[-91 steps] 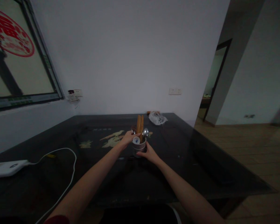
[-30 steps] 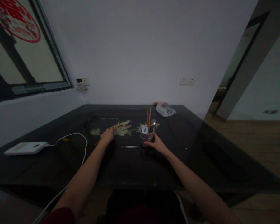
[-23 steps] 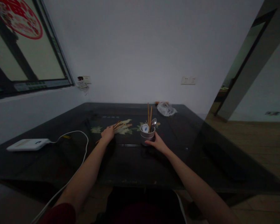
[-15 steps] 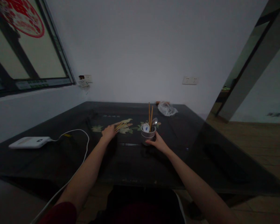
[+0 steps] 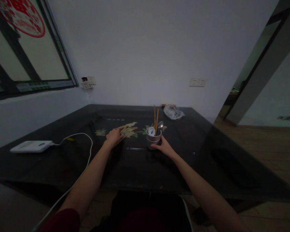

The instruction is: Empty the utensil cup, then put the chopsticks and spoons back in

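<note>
Thin tan wooden chopsticks (image 5: pixel 123 138) apparently being arranged: left hand (image 5: pixel 113 137) grip unclear; right hand (image 5: pixel 165 146) grasps grey cylindrical cup (image 5: pixel 153 139); steadiness needed next.

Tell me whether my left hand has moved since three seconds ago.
Yes, leftward: your left hand went from the cup, right of the large pale flower, to that flower's left side.

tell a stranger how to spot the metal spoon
On the dark table, the right hand holds a grey cup. The metal spoon rises at the cup's right, shiny silver, unlike the brown chopsticks and blue-marked white piece beside it.
</note>
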Motion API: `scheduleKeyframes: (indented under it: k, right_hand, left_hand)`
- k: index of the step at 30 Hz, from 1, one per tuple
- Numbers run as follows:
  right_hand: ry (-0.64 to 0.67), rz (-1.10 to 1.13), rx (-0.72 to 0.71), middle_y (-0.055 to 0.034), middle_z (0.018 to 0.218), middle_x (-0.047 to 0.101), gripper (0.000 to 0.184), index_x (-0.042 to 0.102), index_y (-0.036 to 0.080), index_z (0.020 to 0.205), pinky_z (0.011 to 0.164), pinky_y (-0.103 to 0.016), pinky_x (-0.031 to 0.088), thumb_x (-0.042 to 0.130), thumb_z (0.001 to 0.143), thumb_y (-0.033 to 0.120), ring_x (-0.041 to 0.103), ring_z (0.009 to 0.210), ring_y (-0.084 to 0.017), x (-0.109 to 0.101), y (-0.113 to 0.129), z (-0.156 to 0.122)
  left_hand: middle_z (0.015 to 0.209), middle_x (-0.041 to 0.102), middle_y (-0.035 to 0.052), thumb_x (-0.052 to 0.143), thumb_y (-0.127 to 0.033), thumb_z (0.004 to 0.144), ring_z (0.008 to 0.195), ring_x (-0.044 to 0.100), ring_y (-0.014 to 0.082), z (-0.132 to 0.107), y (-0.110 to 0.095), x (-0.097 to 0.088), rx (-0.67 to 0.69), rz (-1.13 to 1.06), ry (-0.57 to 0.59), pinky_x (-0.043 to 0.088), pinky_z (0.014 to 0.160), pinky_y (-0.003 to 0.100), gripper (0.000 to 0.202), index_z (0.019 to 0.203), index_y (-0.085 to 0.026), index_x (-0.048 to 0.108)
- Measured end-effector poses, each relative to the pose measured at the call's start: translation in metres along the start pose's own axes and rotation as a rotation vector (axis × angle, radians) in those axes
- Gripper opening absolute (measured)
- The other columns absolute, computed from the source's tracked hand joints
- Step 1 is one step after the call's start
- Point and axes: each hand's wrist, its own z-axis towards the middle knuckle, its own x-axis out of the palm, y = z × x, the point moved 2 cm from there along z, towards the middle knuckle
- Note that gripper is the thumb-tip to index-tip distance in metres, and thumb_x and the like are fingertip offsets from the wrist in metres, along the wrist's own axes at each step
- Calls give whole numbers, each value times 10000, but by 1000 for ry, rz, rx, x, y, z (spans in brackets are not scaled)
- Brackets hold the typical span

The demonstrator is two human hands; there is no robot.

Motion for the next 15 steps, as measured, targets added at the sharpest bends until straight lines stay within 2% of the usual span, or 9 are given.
scheduleKeyframes:
  k: [6, 12, 15]
  right_hand:
    - [5, -8, 3, -103, 1244, 579, 749, 456, 199, 1241, 1023, -430, 397, 800, 588, 325, 554, 1147, -244, 0, -2, 1]
    - [8, 12, 2, -101, 1246, 579, 765, 445, 201, 1259, 1019, -421, 403, 798, 590, 315, 553, 1147, -241, 1, 0, 0]
    - [-4, -7, 0, -99, 1247, 579, 759, 452, 206, 1260, 1021, -426, 399, 794, 592, 318, 547, 1156, -243, 1, 1, 0]
  left_hand:
    - [1243, 576, 125, 618, -510, 709, 1088, 568, 313, 4, 5, 3, 4, 4, 44, 490, 803, 369, 571, 1213, -254, 543]
    - [1231, 593, 124, 603, -405, 755, 1080, 582, 292, 10, 10, 6, 24, 35, 61, 480, 833, 362, 451, 1173, -239, 570]
    - [1210, 605, 149, 565, -441, 787, 1077, 587, 299, 13, 12, 6, 74, 29, 90, 470, 859, 383, 465, 1184, -197, 568]
